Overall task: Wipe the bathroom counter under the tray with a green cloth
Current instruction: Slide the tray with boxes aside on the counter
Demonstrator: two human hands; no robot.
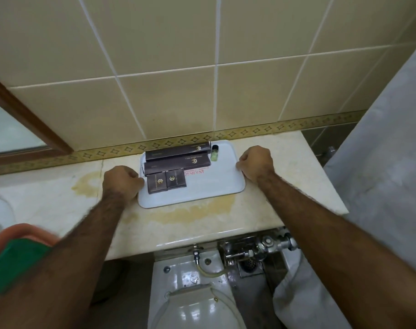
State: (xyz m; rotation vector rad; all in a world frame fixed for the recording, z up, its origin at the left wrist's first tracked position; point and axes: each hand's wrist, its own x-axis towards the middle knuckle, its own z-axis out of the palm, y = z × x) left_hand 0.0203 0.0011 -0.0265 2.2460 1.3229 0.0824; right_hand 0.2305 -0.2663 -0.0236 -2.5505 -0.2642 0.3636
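Both hands are gripping the white tray [202, 188] by its short ends: the left hand [121, 181] is closing on the left rim, the right hand [255, 162] on the right rim. The tray is sitting against the desk's [202, 224] back edge, carrying dark boxes [178, 160] and a small green bottle [214, 154]. Wiping is not yet beginning — yellowish staining is showing at the tray's front and left. The green cloth [14, 264] is waiting off the desk's front-left corner, in a pink holder.
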